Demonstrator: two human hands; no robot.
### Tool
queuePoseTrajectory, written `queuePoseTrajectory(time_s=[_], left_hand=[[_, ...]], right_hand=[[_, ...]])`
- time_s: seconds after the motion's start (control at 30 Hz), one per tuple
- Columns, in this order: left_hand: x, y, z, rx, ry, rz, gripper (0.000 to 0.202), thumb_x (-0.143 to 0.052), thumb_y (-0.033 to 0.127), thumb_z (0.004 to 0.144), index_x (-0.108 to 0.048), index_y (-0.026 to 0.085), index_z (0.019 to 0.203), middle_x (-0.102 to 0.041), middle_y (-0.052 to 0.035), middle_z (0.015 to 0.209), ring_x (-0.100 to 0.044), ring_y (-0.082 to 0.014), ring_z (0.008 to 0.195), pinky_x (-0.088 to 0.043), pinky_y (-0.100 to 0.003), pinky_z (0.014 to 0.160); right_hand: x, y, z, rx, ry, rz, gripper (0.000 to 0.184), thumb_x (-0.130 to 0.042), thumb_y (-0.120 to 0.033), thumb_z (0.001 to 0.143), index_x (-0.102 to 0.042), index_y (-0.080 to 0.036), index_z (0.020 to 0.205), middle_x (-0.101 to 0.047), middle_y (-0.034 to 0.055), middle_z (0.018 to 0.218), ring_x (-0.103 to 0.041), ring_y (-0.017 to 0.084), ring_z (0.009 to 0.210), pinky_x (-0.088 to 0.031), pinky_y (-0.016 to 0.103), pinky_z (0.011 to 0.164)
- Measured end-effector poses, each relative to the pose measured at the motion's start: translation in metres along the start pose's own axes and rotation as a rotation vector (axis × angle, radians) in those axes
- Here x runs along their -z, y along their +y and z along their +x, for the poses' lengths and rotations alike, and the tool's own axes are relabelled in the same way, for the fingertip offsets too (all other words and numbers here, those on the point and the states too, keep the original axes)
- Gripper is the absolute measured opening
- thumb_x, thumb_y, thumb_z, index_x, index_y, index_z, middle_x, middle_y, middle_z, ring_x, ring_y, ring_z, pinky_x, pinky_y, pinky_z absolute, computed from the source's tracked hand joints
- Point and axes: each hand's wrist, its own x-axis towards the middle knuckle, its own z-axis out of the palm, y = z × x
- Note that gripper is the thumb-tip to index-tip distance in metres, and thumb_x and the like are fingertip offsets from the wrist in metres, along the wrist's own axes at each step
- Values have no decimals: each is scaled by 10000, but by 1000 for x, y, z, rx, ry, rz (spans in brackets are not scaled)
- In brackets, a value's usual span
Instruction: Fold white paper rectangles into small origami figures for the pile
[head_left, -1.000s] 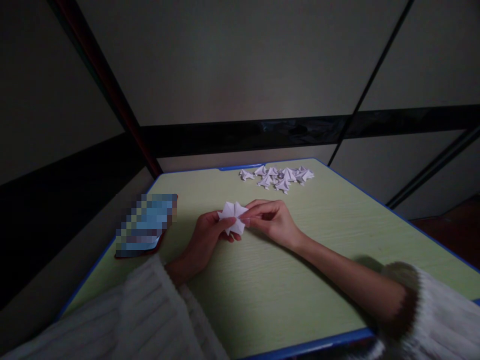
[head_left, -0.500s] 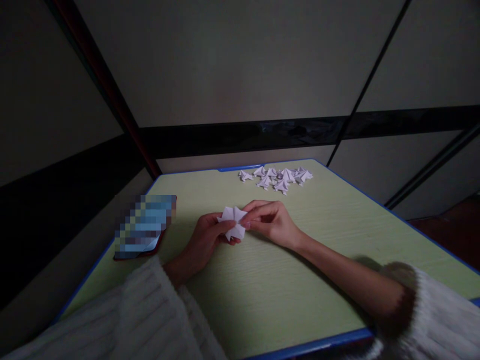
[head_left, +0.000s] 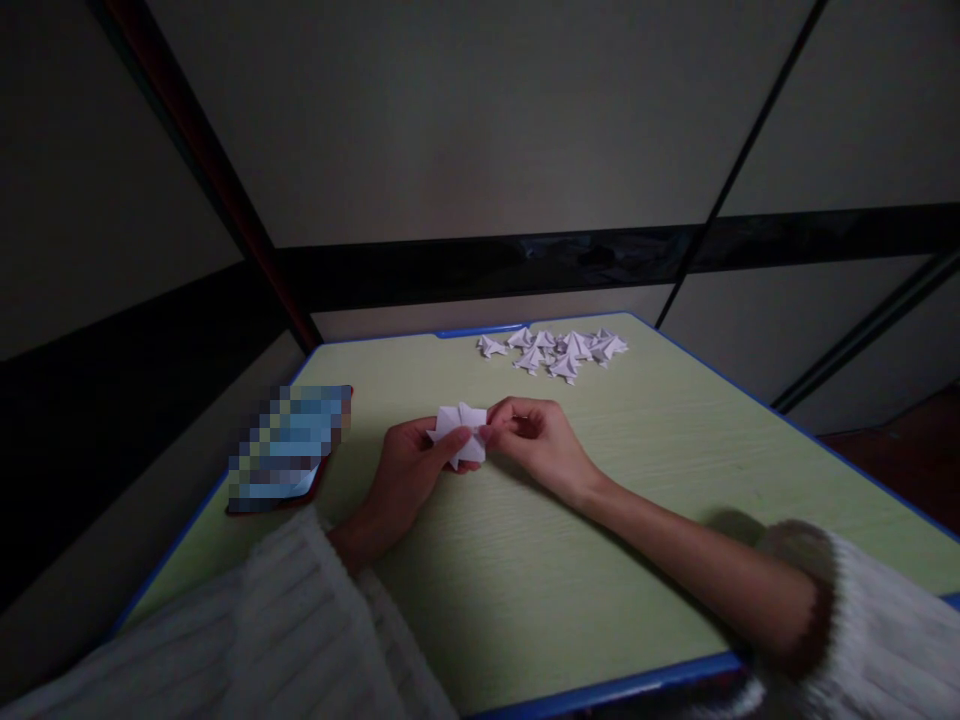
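Note:
A small piece of folded white paper (head_left: 470, 416), with pointed flaps around its edge, is held between my two hands over the middle of the table. My left hand (head_left: 412, 470) grips its left side, thumb pressed on top and fingers underneath. On the right edge, my right hand (head_left: 544, 445) pinches the paper between thumb and forefinger. Behind my hands, several folded white paper figures (head_left: 574, 347) lie in a loose cluster, and one paper figure (head_left: 491, 347) sits slightly apart at its left.
The pale green table (head_left: 660, 430) has a blue rim. At its left lies a phone (head_left: 300, 440) in a reddish case, its screen blurred out. A blue strip (head_left: 484, 331) runs along the far edge. A light panel wall (head_left: 480, 130) with a dark band stands right behind the table.
The folded paper has turned in my hands and shifted slightly left. My right fingers have moved from its face to a pinch at its right edge.

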Motion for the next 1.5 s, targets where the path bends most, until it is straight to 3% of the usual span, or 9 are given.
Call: queuePoseTrajectory(time_s=[0.2,0.33,0.5,0.8,0.97,1.13,1.4,1.5], left_hand=[[0,-4,1,5,-15,-81,104,-617,196,614,-643,128,688,-620,19,543,-537,-95,503,-435,-196,513],[1,-8,1,-11,-63,-118,159,-606,220,628,-643,128,753,-644,-1,626,-549,-107,545,-456,-217,545],[1,-7,1,-26,-41,-77,172,-589,222,643,-637,118,772,-643,-3,623,-549,-106,524,-457,-216,530],[-1,3,-2,-74,8,126,133,-585,241,646,-620,115,620,-608,17,497,-537,-104,477,-409,-191,479],[-3,4,-4,-70,-53,66,112,-593,224,643,-622,118,622,-610,20,503,-539,-98,479,-422,-189,485],[-1,-3,-4,-54,-189,-108,125,-581,230,663,-630,131,722,-649,-2,611,-550,-101,525,-439,-199,502],[0,-5,-3,-29,-195,-97,105,-585,220,664,-629,128,689,-651,-9,602,-558,-110,529,-445,-209,509],[-1,-3,-4,-23,-228,-114,97,-584,219,665,-627,134,682,-647,-4,603,-556,-106,518,-439,-207,507]], right_hand=[[3,4,1,39,-10,81,75,-546,-86,589,-544,-123,524,-572,4,669,-502,89,605,-379,228,598],[2,7,1,-2,31,176,77,-561,-75,561,-552,-122,500,-576,7,645,-510,104,601,-380,253,609],[0,6,1,-42,27,274,81,-602,-120,543,-537,-116,496,-567,7,626,-510,108,587,-378,269,619],[1,3,2,-87,-104,85,203,-634,-225,587,-454,-136,560,-474,-52,483,-406,52,453,-278,195,468],[1,4,1,-91,-126,190,244,-677,-240,542,-464,-123,517,-457,-58,427,-375,41,415,-238,188,444],[1,6,0,-81,-150,392,258,-701,-265,506,-490,-120,483,-505,-40,437,-421,55,418,-277,206,477],[6,5,0,-49,-170,147,267,-649,-312,593,-495,-115,499,-478,-37,447,-405,58,438,-272,208,477],[5,6,-3,-15,-156,166,265,-655,-309,588,-495,-116,504,-473,-39,452,-395,55,435,-257,205,468]])
